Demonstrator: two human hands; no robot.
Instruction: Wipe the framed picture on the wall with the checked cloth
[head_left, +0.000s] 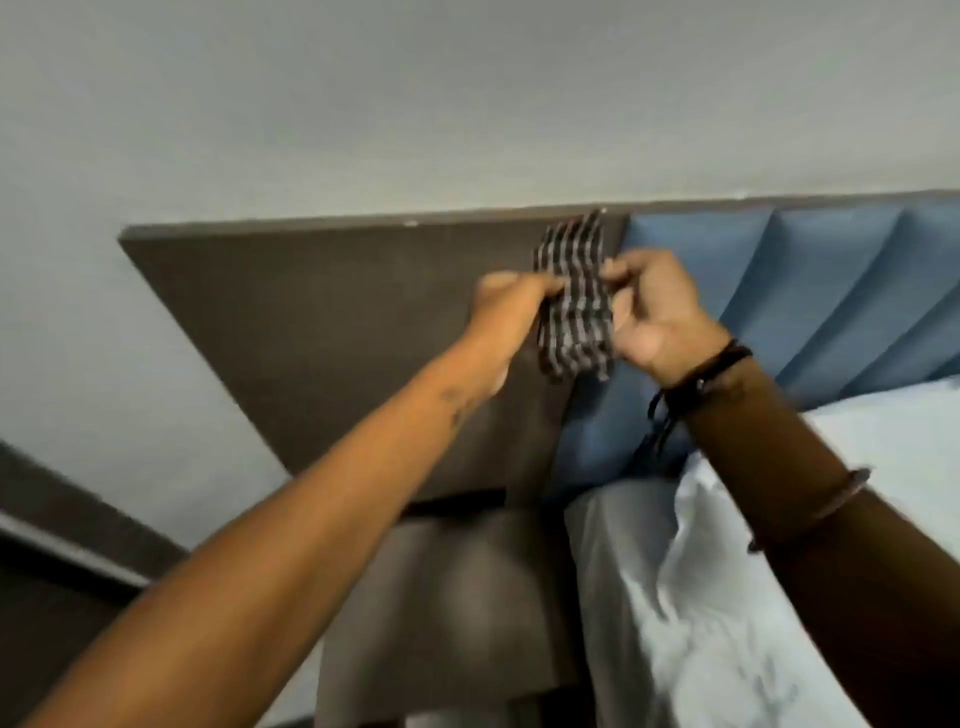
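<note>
A black-and-white checked cloth (574, 301) hangs bunched between my two hands in front of the headboard. My left hand (511, 312) pinches its left edge. My right hand (654, 317), with dark cords at the wrist, grips its right side. No framed picture is in view; the wall (415, 104) above is bare and pale.
A dark brown headboard panel (322, 322) runs across the middle, with blue padded sections (810, 291) to its right. A brown bedside table (447, 597) stands below it. The bed's white sheet and pillow (701, 597) lie at the lower right. A dark door frame (62, 545) is at the lower left.
</note>
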